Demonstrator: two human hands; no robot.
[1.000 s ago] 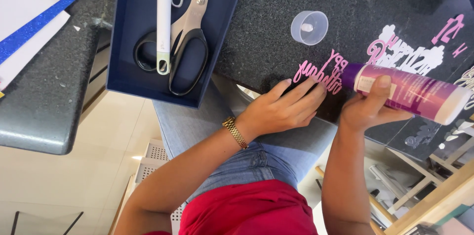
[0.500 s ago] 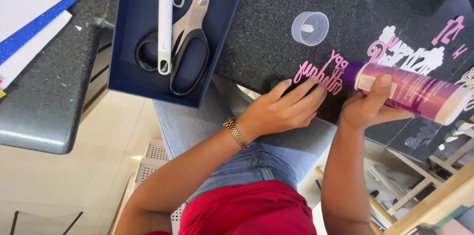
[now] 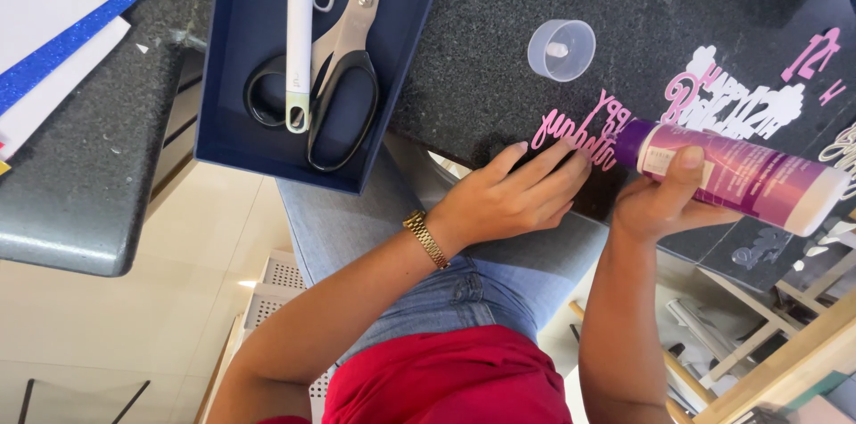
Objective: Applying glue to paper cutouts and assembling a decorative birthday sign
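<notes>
A pink paper cut-out of script lettering lies on the dark speckled counter. My left hand rests flat at the counter's edge, its fingertips pressing on the lettering's near side. My right hand grips a purple and white glue stick, held level with its tip against the lettering's right end. The stick's clear cap stands mouth-up just beyond the lettering.
A navy tray holds black-handled scissors and a white tool. White and pink cut-out lettering pieces lie to the right. Blue glitter card and white sheets sit far left.
</notes>
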